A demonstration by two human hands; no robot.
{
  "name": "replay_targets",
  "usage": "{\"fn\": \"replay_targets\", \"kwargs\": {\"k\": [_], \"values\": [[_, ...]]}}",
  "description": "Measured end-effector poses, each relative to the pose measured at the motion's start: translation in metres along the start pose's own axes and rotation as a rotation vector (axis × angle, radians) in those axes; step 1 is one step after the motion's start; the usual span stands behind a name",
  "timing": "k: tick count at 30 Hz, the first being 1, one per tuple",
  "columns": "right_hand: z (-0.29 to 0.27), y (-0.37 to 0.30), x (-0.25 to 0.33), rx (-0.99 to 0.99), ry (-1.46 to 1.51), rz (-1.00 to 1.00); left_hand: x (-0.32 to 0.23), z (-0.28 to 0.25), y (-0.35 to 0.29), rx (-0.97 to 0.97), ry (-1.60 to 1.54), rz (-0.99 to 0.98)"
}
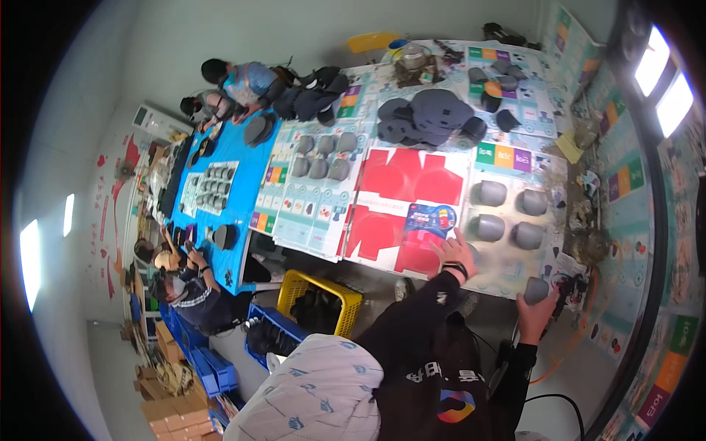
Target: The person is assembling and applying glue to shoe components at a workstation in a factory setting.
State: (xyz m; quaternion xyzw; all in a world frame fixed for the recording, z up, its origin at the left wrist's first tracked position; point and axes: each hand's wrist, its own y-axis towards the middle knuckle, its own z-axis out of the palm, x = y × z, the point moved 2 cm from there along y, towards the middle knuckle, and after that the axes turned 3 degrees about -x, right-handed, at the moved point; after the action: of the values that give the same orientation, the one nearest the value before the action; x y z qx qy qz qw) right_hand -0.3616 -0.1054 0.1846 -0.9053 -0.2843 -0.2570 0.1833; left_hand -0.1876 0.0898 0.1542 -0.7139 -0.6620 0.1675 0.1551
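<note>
Two hands are at work on the near edge of the long table (515,283). The right hand (539,305) is wrapped around a small grey moulded cup (536,290), fingers closed on it just off the printed sheet. The left hand (456,253) lies flat with fingers spread where the red card sheet (401,202) meets that printed sheet, gripping nothing. Just beyond the hands, four more grey cups (507,213) stand in two rows on the sheet. Below the table edge sits a yellow crate (320,298) beside a blue crate (276,331). Farther along, a heap of dark grey pieces (430,117) covers the table, and at the far end other people (235,88) sit at a blue-covered stretch (235,184).
</note>
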Motion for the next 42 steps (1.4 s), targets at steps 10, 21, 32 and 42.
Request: {"fn": "replay_targets", "kwargs": {"k": [10,21,32,42], "values": [[0.216,-0.112,0.305,0.424,-0.028,-0.756,0.446,-0.052,0.103,-0.33,0.426,-0.009],[0.48,-0.187,0.491,0.314,-0.327,-1.069,0.609,-0.093,0.216,-0.393,0.292,0.403],[0.507,-0.194,0.496,0.378,-0.369,-1.138,0.625,-0.07,0.205,-0.45,0.101,-0.008],[0.33,-0.122,0.411,0.236,-0.174,-0.88,0.562,0.029,0.123,-0.561,-0.273,-0.194]]}}
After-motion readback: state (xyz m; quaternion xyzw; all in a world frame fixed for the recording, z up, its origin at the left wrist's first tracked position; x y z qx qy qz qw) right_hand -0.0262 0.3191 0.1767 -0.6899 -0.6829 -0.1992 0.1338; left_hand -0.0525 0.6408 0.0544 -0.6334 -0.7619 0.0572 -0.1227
